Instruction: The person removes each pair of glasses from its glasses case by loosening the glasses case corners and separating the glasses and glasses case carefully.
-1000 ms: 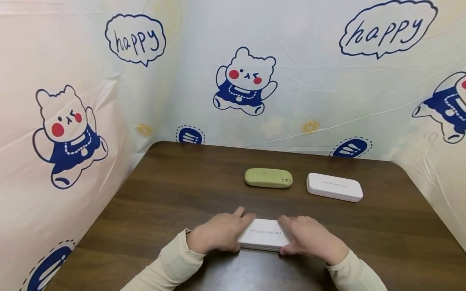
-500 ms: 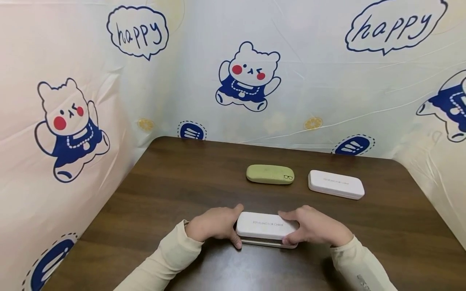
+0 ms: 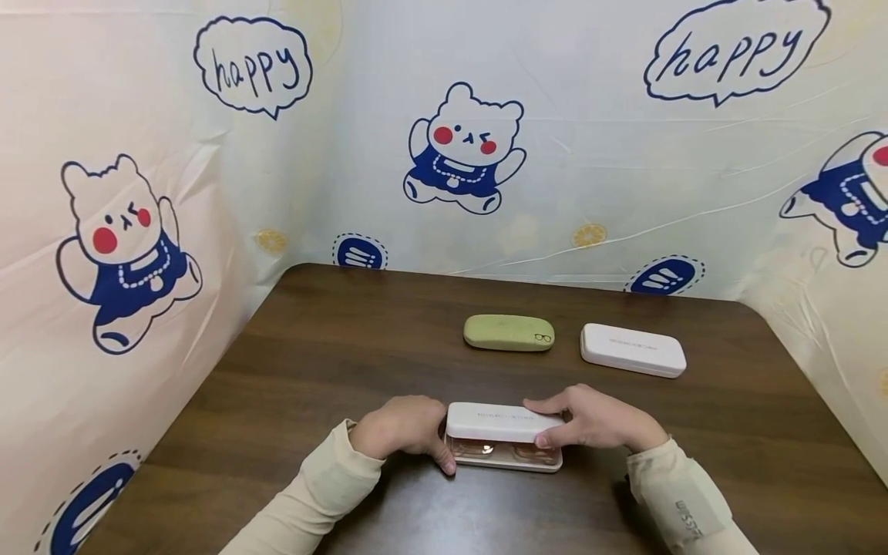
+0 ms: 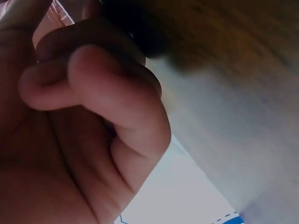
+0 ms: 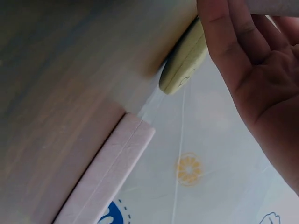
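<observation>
A white glasses case [image 3: 494, 421] with printed lettering lies at the table's near middle, its lid part raised. Through the gap shows a pair of eyeglasses [image 3: 482, 448] resting in the base. My left hand [image 3: 402, 428] holds the case's left end, thumb at the front corner; its curled fingers [image 4: 126, 102] fill the left wrist view. On the other side my right hand [image 3: 602, 420] pinches the lid's right end, thumb on the front edge and fingers behind. A sliver of the pale lid [image 5: 275, 6] shows at the top of the right wrist view.
A green glasses case [image 3: 509, 333] with a small glasses print sits behind the hands. To its right lies a second white glasses case [image 3: 633, 350], closed. The brown wooden table [image 3: 312, 347] is bordered by a printed cloth [image 3: 555, 177] at the back and sides.
The near white case was closed a second ago. Its lid has risen at the front with my right hand, and the eyeglasses inside have come into view.
</observation>
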Available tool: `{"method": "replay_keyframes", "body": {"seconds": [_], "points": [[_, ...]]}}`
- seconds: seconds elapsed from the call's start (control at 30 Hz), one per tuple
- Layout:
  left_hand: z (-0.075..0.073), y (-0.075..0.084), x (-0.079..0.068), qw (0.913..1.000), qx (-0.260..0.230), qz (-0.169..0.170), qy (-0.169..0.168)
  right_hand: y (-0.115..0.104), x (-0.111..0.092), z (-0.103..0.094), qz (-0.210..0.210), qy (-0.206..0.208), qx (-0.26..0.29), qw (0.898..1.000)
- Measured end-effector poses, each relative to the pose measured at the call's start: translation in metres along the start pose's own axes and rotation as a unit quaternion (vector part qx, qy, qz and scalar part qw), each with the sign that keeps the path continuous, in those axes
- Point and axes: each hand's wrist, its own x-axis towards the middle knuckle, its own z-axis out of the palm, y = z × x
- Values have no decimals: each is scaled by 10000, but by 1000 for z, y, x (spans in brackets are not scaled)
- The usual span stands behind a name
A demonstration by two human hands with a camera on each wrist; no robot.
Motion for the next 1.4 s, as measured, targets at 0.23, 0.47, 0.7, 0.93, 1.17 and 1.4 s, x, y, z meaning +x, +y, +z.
{"method": "replay_keyframes", "body": {"seconds": [0.23,0.47,0.7,0.93,1.17,1.4], "points": [[0,1,-1,9999,100,25,-83,14,3,-1,-321,-115,1248,9916],[-2,16,-9,9959,894,-159,9,16,2,-1,-6,-82,1765,9843],[-4,62,-20,9693,1778,946,1414,15,4,-3,107,-119,1761,9842],[21,97,-1,9352,2699,818,2143,18,2,-3,175,-115,1745,9844],[26,99,11,9306,2835,664,2218,18,2,-2,136,-88,1685,9856],[13,96,7,9333,2556,871,2368,19,3,-1,41,-36,1618,9868]]}}
